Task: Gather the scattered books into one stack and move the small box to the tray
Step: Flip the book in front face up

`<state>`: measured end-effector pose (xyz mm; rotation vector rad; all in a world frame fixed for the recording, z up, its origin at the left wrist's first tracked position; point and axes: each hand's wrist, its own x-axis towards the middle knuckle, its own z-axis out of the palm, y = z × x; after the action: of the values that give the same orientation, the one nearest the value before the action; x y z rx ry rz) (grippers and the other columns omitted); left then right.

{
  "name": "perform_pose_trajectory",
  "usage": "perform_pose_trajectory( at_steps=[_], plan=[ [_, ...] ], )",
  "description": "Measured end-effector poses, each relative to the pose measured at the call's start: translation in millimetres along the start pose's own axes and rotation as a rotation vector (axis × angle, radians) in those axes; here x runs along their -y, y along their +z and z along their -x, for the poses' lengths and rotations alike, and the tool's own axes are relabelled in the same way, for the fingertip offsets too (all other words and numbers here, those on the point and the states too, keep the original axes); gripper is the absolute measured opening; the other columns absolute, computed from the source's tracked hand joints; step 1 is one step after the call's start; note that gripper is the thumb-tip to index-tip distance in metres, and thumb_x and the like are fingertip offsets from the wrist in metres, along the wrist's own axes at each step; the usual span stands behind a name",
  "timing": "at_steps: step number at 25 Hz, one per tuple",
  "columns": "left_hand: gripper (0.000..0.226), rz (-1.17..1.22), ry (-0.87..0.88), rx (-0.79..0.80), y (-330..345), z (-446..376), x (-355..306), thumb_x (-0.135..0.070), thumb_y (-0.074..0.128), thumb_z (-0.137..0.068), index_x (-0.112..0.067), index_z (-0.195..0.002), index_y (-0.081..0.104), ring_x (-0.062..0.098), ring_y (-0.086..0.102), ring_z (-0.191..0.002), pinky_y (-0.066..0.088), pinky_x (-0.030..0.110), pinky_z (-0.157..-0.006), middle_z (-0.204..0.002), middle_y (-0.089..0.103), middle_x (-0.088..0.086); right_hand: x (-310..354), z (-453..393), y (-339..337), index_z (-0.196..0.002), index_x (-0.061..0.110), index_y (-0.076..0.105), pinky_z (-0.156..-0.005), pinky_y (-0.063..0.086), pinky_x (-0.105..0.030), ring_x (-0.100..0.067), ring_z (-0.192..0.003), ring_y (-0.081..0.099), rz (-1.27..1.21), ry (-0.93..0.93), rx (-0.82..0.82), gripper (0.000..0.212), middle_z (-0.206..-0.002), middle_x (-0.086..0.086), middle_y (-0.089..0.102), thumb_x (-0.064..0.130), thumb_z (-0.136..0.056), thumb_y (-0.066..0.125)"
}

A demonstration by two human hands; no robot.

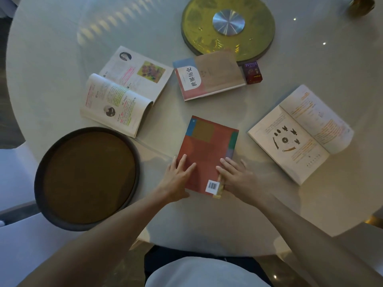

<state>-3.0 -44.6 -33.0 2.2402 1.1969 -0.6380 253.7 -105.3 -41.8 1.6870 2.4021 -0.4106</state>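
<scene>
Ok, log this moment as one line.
both hands flat on red book | two books open | small box beside closed book, not in tray | no stack yet

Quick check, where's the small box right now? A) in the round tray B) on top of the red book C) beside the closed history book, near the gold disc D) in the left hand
C: the small box sits against the right edge of the closed history book, just below the gold disc; the round tray holds nothing.

You can read 世界历史 on the pink-and-blue book. The red book shows you only a barcode label, digits too small to read.
</scene>
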Motion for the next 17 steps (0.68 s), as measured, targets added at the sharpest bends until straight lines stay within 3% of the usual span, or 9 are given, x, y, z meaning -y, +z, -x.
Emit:
perform_pose_trajectory(
  at_steps=[3,5,6,8,9,11,14,17],
  plan=[
    [0.072,0.085,0.043,-0.104,-15.1,2.1,-4.2,-0.047,0.073,-0.078,-0.031,-0.142,0.045,0.054,0.003,-0.149,0.009,0.062,-0.120,-0.158,0.025,0.016,0.5,-5.9,-25.1,-0.125,0.019,0.070,-0.111,0.040,-0.063,-0.024,-0.136,0.056,-0.095,-0.041,-0.207,0.053,-0.138,-0.004,0.066,0.053,-0.085,0.064],
    [0.049,0.102,0.109,-0.158,-24.0,5.3,-5.4,-0.045,0.070,-0.082,-0.032,-0.128,0.058,0.047,0.015,-0.149,0.010,0.064,-0.120,-0.148,0.041,0.008,3.6,-13.9,-46.9,-0.120,0.020,0.071,-0.114,0.036,-0.061,-0.020,-0.132,0.058,-0.233,0.000,-0.268,0.052,-0.131,0.000,0.070,0.056,-0.087,0.057],
    [0.041,0.143,0.128,-0.198,-27.7,7.1,-4.9,-0.043,0.068,-0.086,-0.031,-0.124,0.060,0.040,0.028,-0.146,0.020,0.060,-0.119,-0.142,0.049,0.004,4.1,-18.0,-56.2,-0.118,0.020,0.072,-0.114,0.038,-0.057,-0.020,-0.128,0.060,-0.308,0.040,-0.289,0.052,-0.126,0.001,0.072,0.058,-0.087,0.054],
    [0.026,0.372,0.128,-0.331,-36.8,10.9,-1.5,-0.036,0.061,-0.096,-0.028,-0.120,0.063,0.023,0.060,-0.120,0.048,0.032,-0.099,-0.122,0.063,-0.005,4.2,-25.0,-70.9,-0.113,0.019,0.073,-0.106,0.045,-0.049,-0.021,-0.117,0.064,-0.455,0.120,-0.342,0.051,-0.117,0.001,0.075,0.059,-0.088,0.054],
    [0.023,0.502,0.125,-0.397,-43.7,13.7,-0.1,-0.033,0.058,-0.099,-0.027,-0.120,0.065,0.013,0.066,-0.103,0.047,0.014,-0.084,-0.112,0.065,-0.010,4.5,-27.7,-77.7,-0.113,0.018,0.073,-0.101,0.049,-0.046,-0.021,-0.113,0.064,-0.522,0.149,-0.367,0.048,-0.115,0.001,0.075,0.056,-0.089,0.057],
    [0.024,0.649,0.109,-0.473,-59.8,17.3,4.5,-0.027,0.057,-0.101,-0.022,-0.122,0.068,-0.002,0.061,-0.082,0.042,0.003,-0.070,-0.102,0.066,-0.013,3.5,-33.1,-87.8,-0.117,0.013,0.072,-0.095,0.053,-0.043,-0.023,-0.109,0.066,-0.627,0.200,-0.453,0.035,-0.114,-0.003,0.074,0.039,-0.093,0.066],
    [0.014,0.840,0.072,-0.471,-79.0,18.1,14.0,-0.022,0.062,-0.099,-0.023,-0.110,0.071,-0.002,0.064,-0.078,0.046,0.011,-0.069,-0.093,0.073,-0.009,-2.8,-38.6,-99.1,-0.130,0.007,0.064,-0.104,0.049,-0.047,-0.027,-0.117,0.062,-0.678,0.362,-0.566,0.036,-0.125,-0.012,0.069,0.015,-0.094,0.066],
    [0.013,1.153,-0.021,-0.424,-94.1,19.2,22.2,-0.025,0.062,-0.099,-0.021,-0.108,0.071,0.010,0.073,-0.089,0.058,0.033,-0.080,-0.098,0.076,-0.007,-13.8,-35.0,-104.3,-0.145,0.005,0.049,-0.113,0.038,-0.043,-0.030,-0.135,0.048,-0.809,0.683,-0.470,0.053,-0.143,-0.015,0.054,0.017,-0.095,0.063]
  ],
)
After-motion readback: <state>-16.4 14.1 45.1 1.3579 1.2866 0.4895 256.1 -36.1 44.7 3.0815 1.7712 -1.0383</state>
